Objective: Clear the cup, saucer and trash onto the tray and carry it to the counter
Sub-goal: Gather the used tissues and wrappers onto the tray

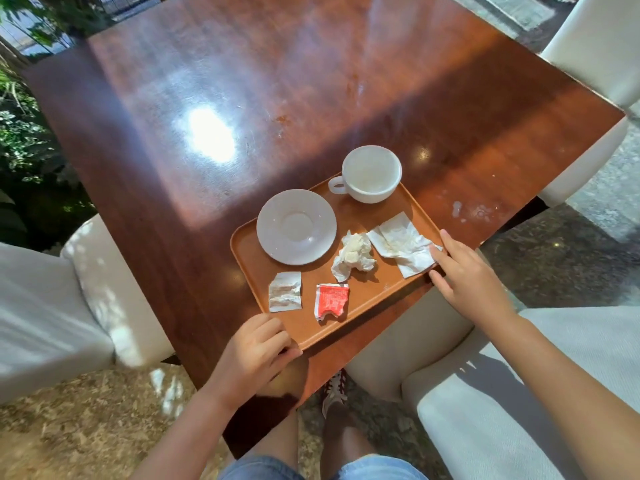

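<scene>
An orange-brown tray (pixel 377 289) lies on the wooden table's near corner. On it stand a white cup (pixel 370 174) at the far end and an empty white saucer (pixel 296 226) to its left. A crumpled napkin (pixel 353 254), a flat stained napkin (pixel 401 242), a white torn packet (pixel 284 296) and a red torn packet (pixel 330 301) also lie on it. My left hand (pixel 258 348) curls around the tray's near corner. My right hand (pixel 464 271) rests on the tray's right rim, fingers touching the flat napkin.
The dark glossy table (pixel 242 116) stretches away beyond the tray. White cushioned chairs stand at the left (pixel 52 306), at the right (pixel 519 393) and at the far right corner (pixel 595 46). Plants (pixel 20 133) line the left side. My legs and a shoe show below.
</scene>
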The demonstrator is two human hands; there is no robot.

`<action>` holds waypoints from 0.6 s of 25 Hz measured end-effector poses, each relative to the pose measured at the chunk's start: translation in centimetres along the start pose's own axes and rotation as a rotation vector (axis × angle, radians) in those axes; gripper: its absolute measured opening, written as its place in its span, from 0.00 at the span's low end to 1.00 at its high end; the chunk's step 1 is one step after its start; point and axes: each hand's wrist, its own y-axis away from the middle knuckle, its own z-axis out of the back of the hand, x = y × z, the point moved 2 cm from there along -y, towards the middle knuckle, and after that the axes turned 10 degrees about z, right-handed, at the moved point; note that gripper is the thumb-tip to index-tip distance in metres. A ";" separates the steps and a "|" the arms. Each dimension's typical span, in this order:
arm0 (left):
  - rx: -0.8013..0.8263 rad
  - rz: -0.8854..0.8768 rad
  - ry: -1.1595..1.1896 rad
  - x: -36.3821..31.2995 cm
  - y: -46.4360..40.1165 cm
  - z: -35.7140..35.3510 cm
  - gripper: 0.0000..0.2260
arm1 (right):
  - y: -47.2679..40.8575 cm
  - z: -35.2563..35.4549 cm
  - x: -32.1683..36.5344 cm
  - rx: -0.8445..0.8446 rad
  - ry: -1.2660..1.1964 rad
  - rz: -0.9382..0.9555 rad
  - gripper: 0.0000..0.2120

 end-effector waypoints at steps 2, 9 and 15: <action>-0.005 0.004 -0.013 1.7 -0.2 1.3 0.13 | -1.2 -0.3 1.3 -0.015 -0.017 0.032 0.18; -0.059 0.095 -0.121 7.7 0.9 4.3 0.16 | -6.1 -2.2 6.0 0.018 -0.064 -0.018 0.17; -0.133 0.152 -0.112 10.1 1.7 5.8 0.15 | -8.0 -2.9 8.7 0.038 -0.064 -0.024 0.15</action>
